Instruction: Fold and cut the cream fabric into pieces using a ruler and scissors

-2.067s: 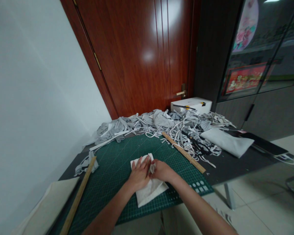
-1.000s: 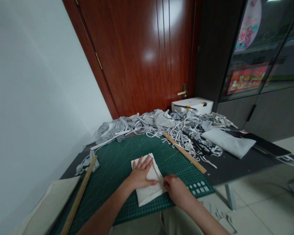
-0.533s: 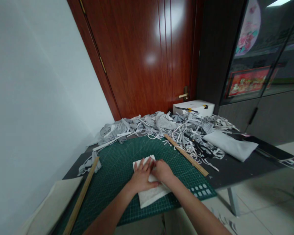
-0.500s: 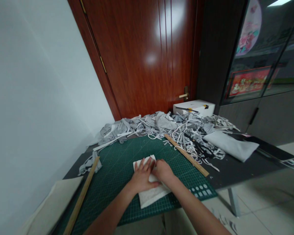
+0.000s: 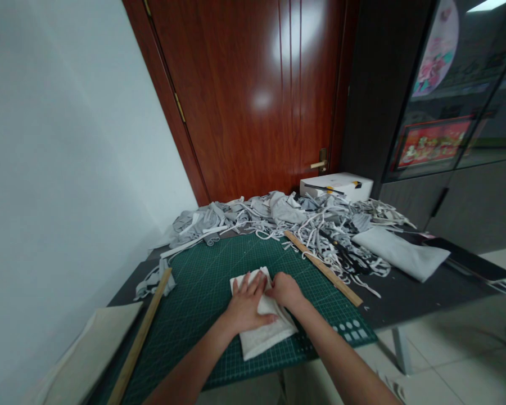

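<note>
on the white cloth, right hand back beside left hand

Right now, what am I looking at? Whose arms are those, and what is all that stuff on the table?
There is no machine here. The picture comes from a small camera worn on a person's head, so you see what that person sees, looking down at their own arms.

The left hand lies flat on a folded white cloth. The right hand touches the cloth's far right edge. Neither hand lifts anything.

The cloth lies on a green cutting mat with a grid of lines. A wooden ruler lies at the mat's right side, and a second wooden stick at its left. Behind the mat is a big heap of grey and white fabric strips. A white box sits near the brown door.
</note>
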`<move>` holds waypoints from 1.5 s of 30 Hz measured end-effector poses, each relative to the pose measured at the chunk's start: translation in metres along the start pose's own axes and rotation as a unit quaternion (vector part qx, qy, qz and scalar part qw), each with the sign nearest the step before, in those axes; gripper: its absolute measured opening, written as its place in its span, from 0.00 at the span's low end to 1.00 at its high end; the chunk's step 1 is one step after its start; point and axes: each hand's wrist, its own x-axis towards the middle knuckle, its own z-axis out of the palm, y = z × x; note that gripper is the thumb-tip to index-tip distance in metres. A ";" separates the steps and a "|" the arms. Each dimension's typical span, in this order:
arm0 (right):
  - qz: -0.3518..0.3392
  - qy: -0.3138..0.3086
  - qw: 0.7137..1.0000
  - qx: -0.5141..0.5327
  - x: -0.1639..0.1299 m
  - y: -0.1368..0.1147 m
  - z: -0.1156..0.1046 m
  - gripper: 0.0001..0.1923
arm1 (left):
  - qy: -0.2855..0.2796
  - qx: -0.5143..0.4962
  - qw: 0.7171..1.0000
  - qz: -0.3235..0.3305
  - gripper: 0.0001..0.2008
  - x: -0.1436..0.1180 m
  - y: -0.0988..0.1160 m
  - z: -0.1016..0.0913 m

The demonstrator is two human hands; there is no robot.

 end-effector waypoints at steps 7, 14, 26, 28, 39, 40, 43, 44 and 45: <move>-0.004 0.006 1.000 0.013 -0.004 0.005 0.001 0.12 | 0.007 0.000 1.000 0.001 0.52 0.001 -0.003 0.005; 0.002 0.014 1.000 0.024 -0.003 0.002 0.002 0.10 | 0.021 0.003 1.000 0.006 0.53 0.004 -0.007 0.014; -0.022 0.007 0.999 0.029 0.016 -0.001 0.008 0.06 | 0.020 -0.001 1.000 0.007 0.53 0.001 -0.002 0.007; -0.034 0.011 0.999 0.028 0.018 -0.001 0.007 0.05 | 0.019 -0.001 1.000 0.004 0.54 0.001 -0.002 0.007; -0.104 -0.011 0.994 0.035 0.015 0.010 -0.002 0.10 | 0.025 -0.005 1.000 0.015 0.53 0.002 -0.004 0.010; -0.106 -0.011 0.994 0.034 0.014 0.012 -0.002 0.11 | 0.028 -0.006 0.999 0.020 0.52 0.002 -0.005 0.011; -0.114 -0.013 0.993 0.035 0.013 0.016 -0.003 0.10 | 0.035 -0.008 0.999 0.029 0.51 0.002 -0.007 0.013; -0.117 -0.014 0.992 0.036 0.013 0.017 -0.003 0.09 | 0.036 -0.008 0.999 0.030 0.51 0.002 -0.008 0.013; -0.120 -0.015 0.992 0.037 0.012 0.018 -0.003 0.08 | 0.037 -0.009 0.999 0.031 0.50 0.002 -0.008 0.014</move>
